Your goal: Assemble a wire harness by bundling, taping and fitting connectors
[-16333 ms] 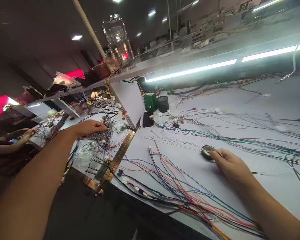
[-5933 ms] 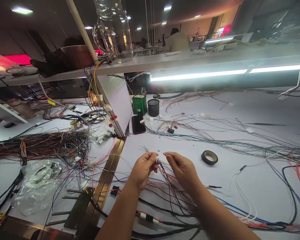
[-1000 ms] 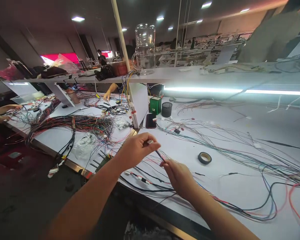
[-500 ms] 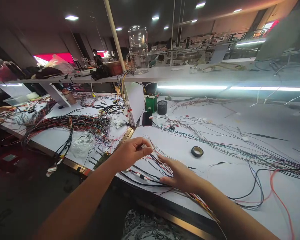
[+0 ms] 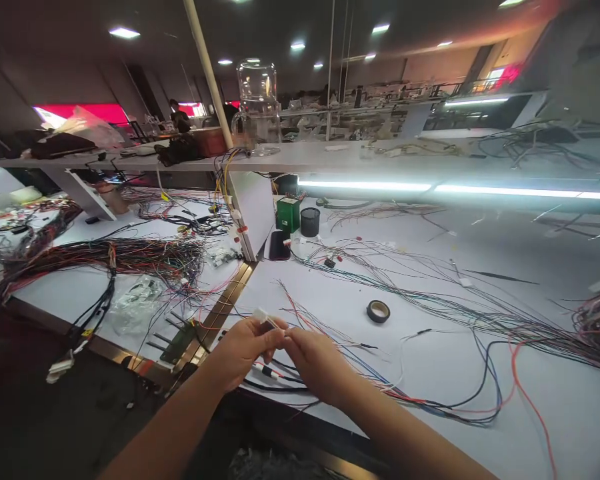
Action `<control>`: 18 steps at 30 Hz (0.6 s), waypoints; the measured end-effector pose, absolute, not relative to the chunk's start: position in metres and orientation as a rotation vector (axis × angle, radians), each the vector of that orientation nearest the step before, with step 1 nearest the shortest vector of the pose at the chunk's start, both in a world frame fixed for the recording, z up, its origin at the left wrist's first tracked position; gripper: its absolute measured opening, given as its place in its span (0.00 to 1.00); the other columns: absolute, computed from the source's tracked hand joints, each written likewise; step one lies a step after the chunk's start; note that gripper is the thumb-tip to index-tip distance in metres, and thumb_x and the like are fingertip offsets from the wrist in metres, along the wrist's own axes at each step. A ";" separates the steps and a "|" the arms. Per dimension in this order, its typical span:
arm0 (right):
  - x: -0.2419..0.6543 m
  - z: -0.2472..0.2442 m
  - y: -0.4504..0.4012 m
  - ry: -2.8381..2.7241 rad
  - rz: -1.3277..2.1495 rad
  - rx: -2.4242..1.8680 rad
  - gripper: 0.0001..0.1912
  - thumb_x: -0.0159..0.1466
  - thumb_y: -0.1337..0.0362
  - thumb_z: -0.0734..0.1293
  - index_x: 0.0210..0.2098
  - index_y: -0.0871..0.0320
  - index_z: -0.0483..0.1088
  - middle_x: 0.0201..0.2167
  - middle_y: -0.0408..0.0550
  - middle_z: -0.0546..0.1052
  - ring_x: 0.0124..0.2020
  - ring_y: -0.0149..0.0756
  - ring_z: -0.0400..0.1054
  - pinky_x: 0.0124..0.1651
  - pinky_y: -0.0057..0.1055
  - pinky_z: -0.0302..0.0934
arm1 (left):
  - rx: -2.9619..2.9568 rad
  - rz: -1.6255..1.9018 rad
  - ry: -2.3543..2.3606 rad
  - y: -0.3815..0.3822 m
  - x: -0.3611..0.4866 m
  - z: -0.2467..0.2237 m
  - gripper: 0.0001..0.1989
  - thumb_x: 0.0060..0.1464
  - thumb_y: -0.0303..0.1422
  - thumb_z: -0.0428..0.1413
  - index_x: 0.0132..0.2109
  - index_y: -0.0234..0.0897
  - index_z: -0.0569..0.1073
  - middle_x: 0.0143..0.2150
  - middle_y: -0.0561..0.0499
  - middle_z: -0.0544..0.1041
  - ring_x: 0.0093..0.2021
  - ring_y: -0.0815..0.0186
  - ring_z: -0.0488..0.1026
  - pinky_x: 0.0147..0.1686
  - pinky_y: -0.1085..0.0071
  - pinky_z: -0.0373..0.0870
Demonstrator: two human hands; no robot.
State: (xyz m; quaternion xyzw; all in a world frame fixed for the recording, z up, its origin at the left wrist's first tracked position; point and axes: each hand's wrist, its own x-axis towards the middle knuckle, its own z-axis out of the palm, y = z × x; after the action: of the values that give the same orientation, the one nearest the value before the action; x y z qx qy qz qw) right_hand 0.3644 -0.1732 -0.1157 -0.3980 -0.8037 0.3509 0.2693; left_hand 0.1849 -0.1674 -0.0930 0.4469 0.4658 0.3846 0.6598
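My left hand (image 5: 241,352) is closed on a small white plastic connector (image 5: 261,315), its top edge showing above the fingers. Right against it, my right hand (image 5: 321,365) makes a pinch at the connector's near side; a thin wire seems to be between the fingertips, though most of it is hidden. Beneath both hands runs a bundle of thin loose wires (image 5: 300,310), along with thicker black cables (image 5: 275,387) near the table's front edge. A black and white sleeve (image 5: 267,371) sits on one cable just below my fingers.
A roll of black tape (image 5: 379,311) lies right of my hands. Long wires (image 5: 430,300) cross the white table. Further back stand a green box (image 5: 288,215), a black mesh cup (image 5: 310,222) and a phone (image 5: 280,245). A dark wire harness (image 5: 120,253) lies left.
My right hand has moved left from the loose wires, its spread fingers now pinched against the connector. My left hand has turned and sits lower. The view has shifted rightward.
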 end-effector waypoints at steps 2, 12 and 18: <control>0.380 -0.119 -0.164 -2.256 0.888 -0.984 0.12 0.70 0.63 0.56 0.45 0.54 0.70 0.40 0.47 0.77 0.41 0.36 0.70 0.45 0.32 0.62 | 0.970 0.888 1.066 -0.165 0.185 -0.098 0.16 0.48 0.41 0.65 0.36 0.30 0.76 0.22 0.54 0.68 0.22 0.75 0.62 0.24 0.77 0.58; 0.551 -0.211 -0.116 -2.116 0.207 -1.639 0.11 0.61 0.66 0.63 0.44 0.55 0.70 0.38 0.53 0.77 0.43 0.49 0.68 0.44 0.45 0.63 | 0.744 1.018 1.013 -0.148 0.191 -0.109 0.14 0.45 0.38 0.68 0.33 0.31 0.78 0.22 0.55 0.67 0.22 0.75 0.63 0.22 0.78 0.60; 0.513 -0.174 -0.131 -2.076 0.423 -1.487 0.07 0.66 0.62 0.60 0.42 0.53 0.68 0.38 0.48 0.76 0.33 0.36 0.71 0.33 0.32 0.67 | 0.713 0.995 1.046 -0.152 0.189 -0.104 0.15 0.47 0.39 0.66 0.36 0.30 0.79 0.34 0.47 0.76 0.24 0.77 0.65 0.23 0.80 0.63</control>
State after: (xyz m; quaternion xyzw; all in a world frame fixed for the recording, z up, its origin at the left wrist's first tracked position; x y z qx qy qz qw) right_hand 0.5126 -0.1305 -0.1736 -0.5526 -0.7716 0.1572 0.2730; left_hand 0.1892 -0.1522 -0.1038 0.3194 0.4683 0.4454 0.6931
